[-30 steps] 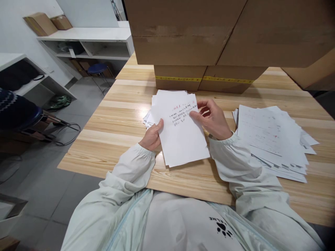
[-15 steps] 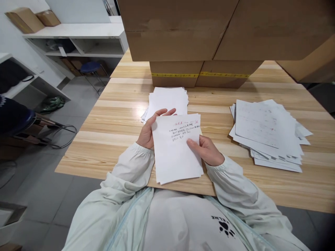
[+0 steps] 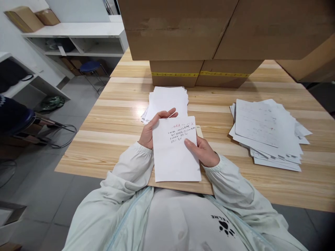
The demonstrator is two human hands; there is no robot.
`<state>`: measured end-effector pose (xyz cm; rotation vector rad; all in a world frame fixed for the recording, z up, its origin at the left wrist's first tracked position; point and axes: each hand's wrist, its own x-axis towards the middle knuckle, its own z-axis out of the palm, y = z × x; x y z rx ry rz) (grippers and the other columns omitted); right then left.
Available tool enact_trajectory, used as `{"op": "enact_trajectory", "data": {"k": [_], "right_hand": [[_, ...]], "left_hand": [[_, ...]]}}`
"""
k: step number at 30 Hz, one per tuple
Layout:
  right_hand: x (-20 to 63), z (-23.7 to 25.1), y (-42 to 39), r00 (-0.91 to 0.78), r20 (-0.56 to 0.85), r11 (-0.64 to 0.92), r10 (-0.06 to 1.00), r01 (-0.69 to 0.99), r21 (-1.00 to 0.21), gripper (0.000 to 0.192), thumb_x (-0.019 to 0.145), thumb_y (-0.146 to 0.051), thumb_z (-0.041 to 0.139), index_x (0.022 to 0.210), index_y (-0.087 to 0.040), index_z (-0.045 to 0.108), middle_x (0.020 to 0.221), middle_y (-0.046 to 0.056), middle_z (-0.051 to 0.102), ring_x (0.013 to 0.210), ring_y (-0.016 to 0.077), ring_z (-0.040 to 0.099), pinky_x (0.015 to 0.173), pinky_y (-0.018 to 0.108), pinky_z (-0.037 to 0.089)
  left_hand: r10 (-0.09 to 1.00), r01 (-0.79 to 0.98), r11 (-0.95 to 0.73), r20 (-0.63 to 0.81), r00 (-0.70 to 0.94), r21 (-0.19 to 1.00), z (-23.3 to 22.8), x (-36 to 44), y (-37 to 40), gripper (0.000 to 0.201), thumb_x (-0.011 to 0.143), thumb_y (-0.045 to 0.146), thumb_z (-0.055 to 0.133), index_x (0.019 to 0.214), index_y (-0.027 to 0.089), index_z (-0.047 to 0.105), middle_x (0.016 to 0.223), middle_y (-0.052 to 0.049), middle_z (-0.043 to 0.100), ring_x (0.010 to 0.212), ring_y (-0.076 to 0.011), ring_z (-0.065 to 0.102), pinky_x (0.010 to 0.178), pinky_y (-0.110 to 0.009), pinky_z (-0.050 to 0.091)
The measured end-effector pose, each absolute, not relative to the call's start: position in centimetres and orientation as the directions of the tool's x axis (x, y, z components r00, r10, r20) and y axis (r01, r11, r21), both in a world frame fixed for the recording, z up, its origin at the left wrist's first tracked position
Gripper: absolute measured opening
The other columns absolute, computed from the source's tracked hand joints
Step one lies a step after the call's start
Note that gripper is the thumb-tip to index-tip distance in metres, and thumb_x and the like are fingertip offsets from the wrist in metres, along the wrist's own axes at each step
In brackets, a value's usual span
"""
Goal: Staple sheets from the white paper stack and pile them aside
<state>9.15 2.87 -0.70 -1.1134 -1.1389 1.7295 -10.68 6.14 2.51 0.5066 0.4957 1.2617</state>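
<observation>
Between my hands are sheets of white paper [image 3: 175, 162], held over the table's front edge. The top sheet bears a few lines of black handwriting and a reddish line above them. My left hand [image 3: 150, 131] grips the upper left side, its fingertips curled past the top edge. On the right side, my right hand [image 3: 203, 150] pinches the sheets with the thumb on top and the fingers hidden underneath. Just beyond them lies a stack of white paper [image 3: 169, 99]. To the right sits a looser, uneven pile of written sheets [image 3: 258, 122].
Large cardboard boxes [image 3: 178, 31] are stacked at the back of the wooden table [image 3: 104, 139]. Off to the left stand a white shelf unit [image 3: 78, 30] and a blue stool [image 3: 90, 66]. A cable [image 3: 62, 134] lies on the grey floor.
The held sheets' lower edges were staggered and are now lined up. My right hand has shifted slightly left with them. My left hand has hardly moved, and both piles are unchanged.
</observation>
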Motion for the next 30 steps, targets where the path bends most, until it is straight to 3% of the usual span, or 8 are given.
{"op": "enact_trajectory", "data": {"k": [5,8,10,12,18,24,30], "right_hand": [[9.4,-0.7,2.7,-0.318,-0.221,-0.222,0.922,0.032,-0.974,0.052,0.075,-0.063,0.074,0.098,-0.016,0.078,0.099,0.012,0.079,0.084,0.0289,0.075,0.074,0.044,0.062],[10.0,-0.6,2.0,-0.082,0.071,0.087,0.994,0.214,-0.973,0.039,0.083,-0.056,0.069,0.087,-0.019,0.079,0.09,0.009,0.079,0.086,0.0307,0.074,0.075,0.045,0.061],[10.4,-0.8,1.4,0.106,0.32,0.273,0.941,0.317,-0.908,0.029,0.086,-0.048,0.068,0.09,-0.022,0.08,0.088,0.008,0.079,0.095,0.0315,0.074,0.084,0.045,0.06],[10.6,-1.0,1.0,0.179,0.437,0.357,0.881,0.354,-0.865,0.024,0.089,-0.044,0.066,0.095,-0.026,0.08,0.09,0.007,0.078,0.1,0.0317,0.073,0.089,0.046,0.059],[9.9,-1.4,1.2,0.123,0.447,0.389,0.886,0.328,-0.861,0.022,0.087,-0.044,0.067,0.095,-0.028,0.08,0.097,0.008,0.079,0.098,0.032,0.074,0.095,0.051,0.057],[9.9,-1.6,1.4,0.178,0.417,0.354,0.891,0.303,-0.885,0.018,0.085,-0.041,0.072,0.092,-0.027,0.08,0.094,0.007,0.08,0.092,0.0319,0.075,0.092,0.051,0.058],[9.9,-2.1,1.6,0.191,0.416,0.366,0.889,0.25,-0.896,0.019,0.085,-0.039,0.072,0.098,-0.027,0.079,0.1,0.006,0.079,0.103,0.0315,0.072,0.099,0.051,0.055]], "left_hand": [[0.969,-0.752,0.22,-0.053,0.24,0.621,2.8,-11.0,6.0,0.049,0.094,0.053,0.056,0.06,0.019,0.057,0.12,-0.005,0.073,0.135,-0.0285,0.054,0.113,-0.051,0.042],[0.982,-0.71,0.104,0.043,0.186,0.697,3.9,-11.2,5.5,0.04,0.086,0.062,0.064,0.085,0.022,0.069,0.129,-0.005,0.069,0.135,-0.0304,0.054,0.113,-0.05,0.043],[0.978,-0.641,0.041,0.099,0.181,0.767,4.5,-11.3,5.2,0.053,0.076,0.066,0.072,0.113,0.027,0.068,0.137,-0.006,0.065,0.136,-0.0326,0.054,0.111,-0.049,0.044],[0.967,-0.563,0.007,0.139,0.216,0.827,4.7,-11.2,4.9,0.068,0.069,0.067,0.078,0.124,0.029,0.064,0.139,-0.008,0.063,0.134,-0.0348,0.054,0.109,-0.049,0.046],[0.963,-0.34,-0.029,0.117,0.243,0.94,3.0,-10.8,5.1,0.038,0.075,0.049,0.082,0.097,0.02,0.069,0.11,-0.009,0.075,0.111,-0.0279,0.066,0.098,-0.042,0.049],[0.975,-0.278,-0.101,0.151,0.165,0.955,1.9,-10.9,5.3,0.04,0.076,0.049,0.081,0.103,0.023,0.069,0.104,-0.005,0.073,0.103,-0.0226,0.065,0.092,-0.035,0.049],[0.977,-0.264,-0.113,0.154,0.144,0.958,1.7,-10.7,4.9,0.037,0.078,0.049,0.079,0.101,0.022,0.069,0.1,-0.004,0.073,0.098,-0.0217,0.065,0.09,-0.034,0.05]]}}
